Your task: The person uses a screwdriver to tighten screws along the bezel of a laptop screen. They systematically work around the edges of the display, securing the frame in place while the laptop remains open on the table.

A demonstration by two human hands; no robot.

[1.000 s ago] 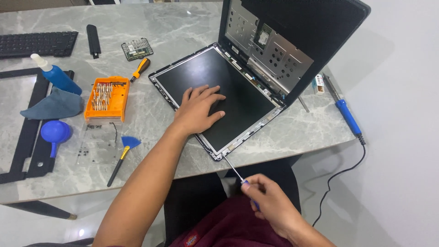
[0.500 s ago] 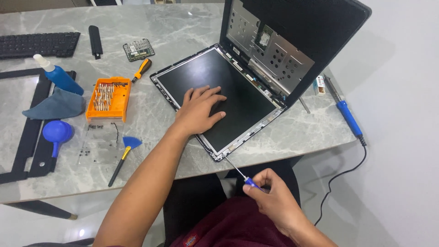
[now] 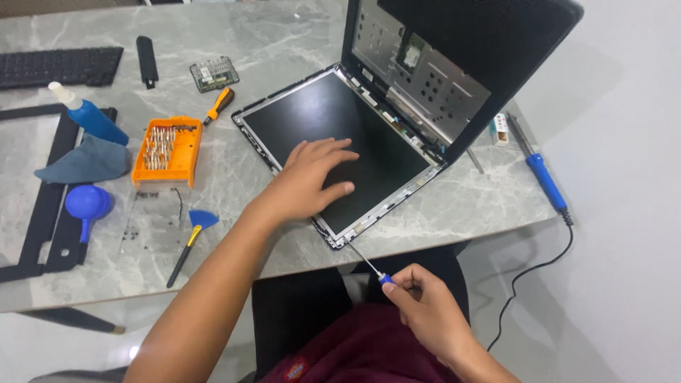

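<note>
A dismantled laptop lies on the marble table, its bare screen panel (image 3: 369, 135) flat and facing up, the opened base (image 3: 454, 64) tilted up behind it. My left hand (image 3: 308, 181) rests flat on the panel's near part, fingers spread. My right hand (image 3: 425, 315) is below the table edge, closed on a thin blue-handled screwdriver (image 3: 369, 266). The screwdriver's tip sits at the panel's near corner frame (image 3: 337, 241).
An orange bit case (image 3: 164, 150), an orange-handled screwdriver (image 3: 218, 106), a small circuit board (image 3: 213, 73), a blue bottle (image 3: 89, 117), cloth, blue blower (image 3: 86, 204) and a blue pry tool (image 3: 190, 237) lie left. A keyboard (image 3: 60, 66) is far left; a blue soldering iron (image 3: 543, 174) lies right.
My right hand has shifted its grip and turned the screwdriver slightly at the panel's near corner. The left hand stays pressed on the screen.
</note>
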